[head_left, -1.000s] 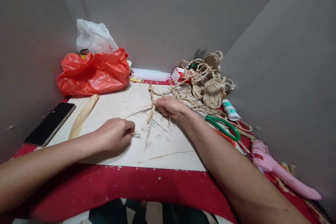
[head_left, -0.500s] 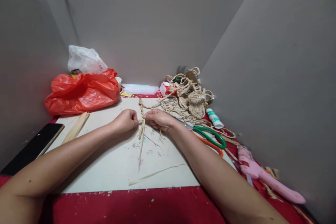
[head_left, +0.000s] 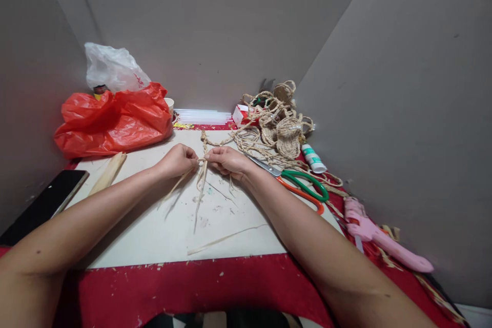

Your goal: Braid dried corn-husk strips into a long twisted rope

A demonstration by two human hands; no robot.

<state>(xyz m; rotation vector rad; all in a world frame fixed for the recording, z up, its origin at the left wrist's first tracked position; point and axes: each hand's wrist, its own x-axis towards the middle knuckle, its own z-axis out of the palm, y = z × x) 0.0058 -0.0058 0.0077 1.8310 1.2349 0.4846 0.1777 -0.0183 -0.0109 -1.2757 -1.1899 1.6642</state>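
Straw-coloured fibre strands are being worked at the lower end of a plaited fibre braid (head_left: 205,144), which bends off right towards a tangle of cord. My left hand (head_left: 177,163) is closed in a pinch on one strand at the braid's left side. Close beside it, my right hand (head_left: 227,162) pinches the strands at the braid's end, fingers curled. Loose strand tails (head_left: 199,202) hang down towards me over the white board (head_left: 146,241). Fingers partly hide the crossing point.
Scissors (head_left: 303,184) with green and orange handles lie by my right forearm. Beyond are coiled braids (head_left: 288,136), a white-green roll (head_left: 314,159) and a pink glue gun (head_left: 378,236). On the left are a red plastic bag (head_left: 115,120), a phone (head_left: 49,205) and flat fibre strips (head_left: 108,171).
My left hand has drawn a strand out to the left, and its tail now hangs below that hand. The whole view has shifted slightly; my right hand keeps its pinch.
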